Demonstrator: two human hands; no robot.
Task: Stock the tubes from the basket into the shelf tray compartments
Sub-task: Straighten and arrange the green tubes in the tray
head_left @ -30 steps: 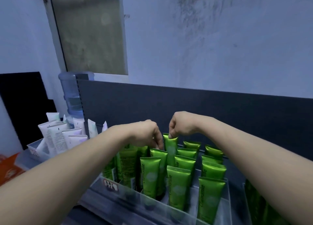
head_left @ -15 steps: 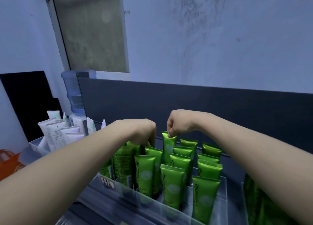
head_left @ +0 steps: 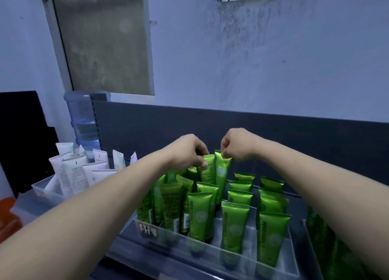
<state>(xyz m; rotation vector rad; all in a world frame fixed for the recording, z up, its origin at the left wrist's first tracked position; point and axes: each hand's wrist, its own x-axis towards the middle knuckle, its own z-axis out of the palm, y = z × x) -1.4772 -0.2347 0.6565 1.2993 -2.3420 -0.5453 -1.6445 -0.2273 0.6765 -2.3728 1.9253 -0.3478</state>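
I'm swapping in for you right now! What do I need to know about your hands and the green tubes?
Left hand: pinches the top of the small-print tube.
Right hand: pinches the top of the logo tube right beside it.
Both tubes stand at the back of the clear tray, higher than the others.
Done: many stocked tubes stand in the tray's rows.
Left: seat these two. The basket is out of view, so I cannot tell how many remain.

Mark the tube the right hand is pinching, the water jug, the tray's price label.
tube (head_left: 221, 172) pinched by right hand (head_left: 235, 147): head view, round emblem on its body.
water jug (head_left: 81, 119): head view, ribbed middle.
price label (head_left: 147, 229): head view, centre of sticker.
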